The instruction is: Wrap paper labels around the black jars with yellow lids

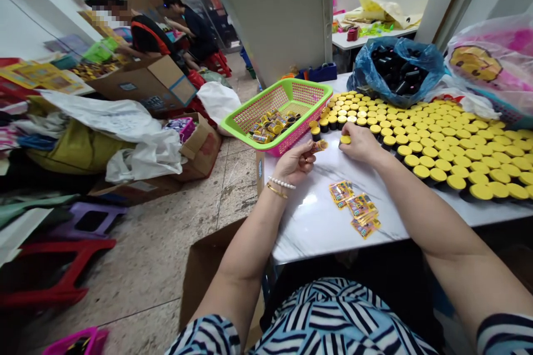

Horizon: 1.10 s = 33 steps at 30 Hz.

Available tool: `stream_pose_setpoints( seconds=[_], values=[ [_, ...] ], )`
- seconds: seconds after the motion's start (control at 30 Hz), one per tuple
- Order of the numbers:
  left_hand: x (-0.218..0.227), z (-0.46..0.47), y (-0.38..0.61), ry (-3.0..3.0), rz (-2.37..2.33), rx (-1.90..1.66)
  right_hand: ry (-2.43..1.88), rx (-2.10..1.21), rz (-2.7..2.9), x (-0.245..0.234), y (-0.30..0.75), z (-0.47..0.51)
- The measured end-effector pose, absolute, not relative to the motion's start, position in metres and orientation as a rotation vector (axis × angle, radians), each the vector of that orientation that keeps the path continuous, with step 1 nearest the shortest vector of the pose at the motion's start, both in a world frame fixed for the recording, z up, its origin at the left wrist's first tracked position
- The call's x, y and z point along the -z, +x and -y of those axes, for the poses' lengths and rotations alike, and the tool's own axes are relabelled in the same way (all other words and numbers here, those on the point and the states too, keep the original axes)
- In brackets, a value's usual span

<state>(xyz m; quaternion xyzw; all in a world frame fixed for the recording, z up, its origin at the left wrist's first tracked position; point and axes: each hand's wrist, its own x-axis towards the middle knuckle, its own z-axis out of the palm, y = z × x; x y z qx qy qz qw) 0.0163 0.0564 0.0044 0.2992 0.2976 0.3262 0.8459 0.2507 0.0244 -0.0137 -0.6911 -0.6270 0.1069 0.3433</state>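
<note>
My left hand (296,162) is closed in a pinch on a small sticker (320,145) above the white marble table (312,222). My right hand (358,143) is closed around a small black jar with a yellow lid (345,139) standing on the table. A large block of several yellow-lidded jars (449,138) fills the table to the right of that hand. Loose printed stickers (358,208) lie on the table near me.
A green and pink basket (278,116) with labelled jars sits at the table's left corner. A blue bag of black jars (395,69) stands behind the jars. Cardboard boxes (145,86), bags and plastic stools (62,266) crowd the floor at left. Two people sit far left.
</note>
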Motion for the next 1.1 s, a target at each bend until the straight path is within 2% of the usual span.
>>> stream_pose_setpoints(
  seconds=[0.13,0.23,0.83,1.1],
  values=[
    [-0.004,-0.06,0.016,0.546,-0.624,-0.703,-1.183,-0.896,1.255,-0.005,0.242,-0.021],
    [-0.005,-0.061,0.017,0.515,-0.615,-0.741,-0.896,-1.054,1.148,-0.015,0.229,-0.015],
    [-0.002,-0.061,0.016,0.515,-0.554,-0.759,-1.096,-0.94,1.19,-0.016,0.206,-0.007],
    [-0.006,-0.056,0.018,0.601,-0.648,-0.895,-1.239,-0.658,1.411,-0.018,0.199,0.005]
  ],
)
